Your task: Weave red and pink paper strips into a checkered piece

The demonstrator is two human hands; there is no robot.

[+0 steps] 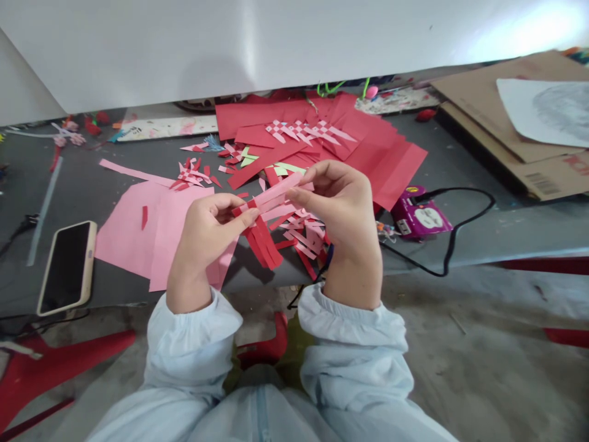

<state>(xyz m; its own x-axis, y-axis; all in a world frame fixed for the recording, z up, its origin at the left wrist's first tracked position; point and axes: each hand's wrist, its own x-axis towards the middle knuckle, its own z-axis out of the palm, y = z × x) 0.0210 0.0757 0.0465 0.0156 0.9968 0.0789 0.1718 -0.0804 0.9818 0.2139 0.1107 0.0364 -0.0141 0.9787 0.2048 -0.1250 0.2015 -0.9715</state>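
Note:
Between my two hands, above the table's front edge, is a piece woven from red and pink paper strips (263, 239). My left hand (207, 230) pinches its woven corner between thumb and fingers, and red strips hang down from there. Pink strips (278, 191) run from that corner to my right hand (338, 196), whose thumb and forefinger are closed on their far ends. Behind and below my right hand lies a heap of cut pink and red scraps (306, 233). Pink paper sheets (133, 230) lie by my left hand.
Red paper sheets (386, 153) spread at the back, with several checkered woven pieces (301, 130) on them. A phone (67, 267) lies at the left. On the right are a purple box (421, 215), a black cable (453, 236) and cardboard (501, 141). A white panel (294, 43) stands behind.

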